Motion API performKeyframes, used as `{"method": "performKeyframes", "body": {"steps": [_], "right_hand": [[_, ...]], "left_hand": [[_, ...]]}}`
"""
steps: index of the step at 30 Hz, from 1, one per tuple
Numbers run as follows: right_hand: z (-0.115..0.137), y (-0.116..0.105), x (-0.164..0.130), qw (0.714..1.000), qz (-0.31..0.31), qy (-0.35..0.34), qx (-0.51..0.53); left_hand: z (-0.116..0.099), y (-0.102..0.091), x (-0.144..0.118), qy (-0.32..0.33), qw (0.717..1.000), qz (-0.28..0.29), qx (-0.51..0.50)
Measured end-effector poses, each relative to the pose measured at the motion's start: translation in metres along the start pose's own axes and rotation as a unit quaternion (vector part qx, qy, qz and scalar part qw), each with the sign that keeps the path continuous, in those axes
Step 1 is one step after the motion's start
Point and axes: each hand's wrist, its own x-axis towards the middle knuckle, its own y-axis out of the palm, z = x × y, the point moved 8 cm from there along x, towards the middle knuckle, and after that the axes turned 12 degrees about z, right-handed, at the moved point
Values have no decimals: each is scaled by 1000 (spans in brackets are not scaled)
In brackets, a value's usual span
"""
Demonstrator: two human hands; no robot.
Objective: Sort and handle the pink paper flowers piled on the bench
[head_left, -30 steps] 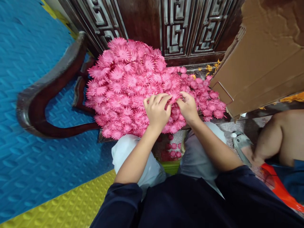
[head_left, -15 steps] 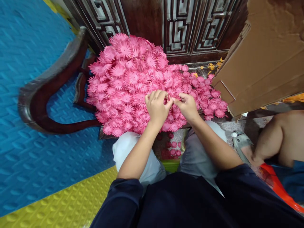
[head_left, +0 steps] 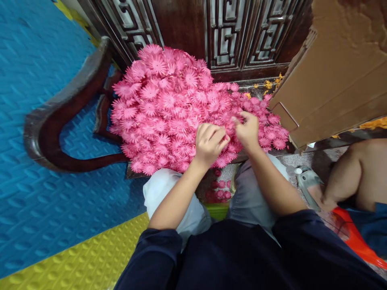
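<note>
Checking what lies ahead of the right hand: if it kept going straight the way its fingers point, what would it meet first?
The right hand already rests on the pile of pink flowers, fingers pointing up-left. Going on, it would probably press into more of the pile; the carved wooden panel stands beyond it.

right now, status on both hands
Left hand curled, pinching pink flowers. Right hand picking at the flower pile. Cardboard box close beside.

Single head-worn view, looking steeply down and forward from close above the lap. Frame centre: pink flower pile [head_left: 175,112] on a wooden seat [head_left: 51,133]; cardboard box [head_left: 335,68] upper right. Edges look stretched, probably wide-angle lens. No second view shares anything.
</note>
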Motion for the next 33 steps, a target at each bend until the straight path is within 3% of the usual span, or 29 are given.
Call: {"method": "performKeyframes", "body": {"steps": [3, 5, 9, 11, 13, 18, 23, 29, 31, 33], "right_hand": [[-2, -35, 5, 993, -122, 3, 3], [-5, -32, 8, 993, -94, 13, 65], [-7, 11, 1, 989, 29, 46, 137], [-6, 32, -7, 985, 64, 64, 145], [-3, 46, -13, 983, 85, 68, 146], [9, 56, -18, 979, 119, 30, 162], [11, 53, -17, 979, 110, 5, 172], [15, 49, -17, 989, 102, -23, 102], [14, 45, -17, 991, 91, -17, 96], [11, 42, -16, 992, 79, -9, 99]], "left_hand": [[7, -22, 3, -44, 997, -58, -35], [33, -40, 5, -114, 985, -117, -49], [93, -61, 2, -224, 946, -211, -106], [112, -55, -1, -258, 924, -204, -194], [119, -41, -2, -283, 902, -159, -286], [102, -7, -2, -309, 850, -49, -424], [83, -1, 4, -280, 877, 31, -388], [71, 1, 4, -248, 899, 76, -353], [69, -5, 7, -227, 914, 68, -330], [74, -25, 11, -217, 943, 5, -251]]}}
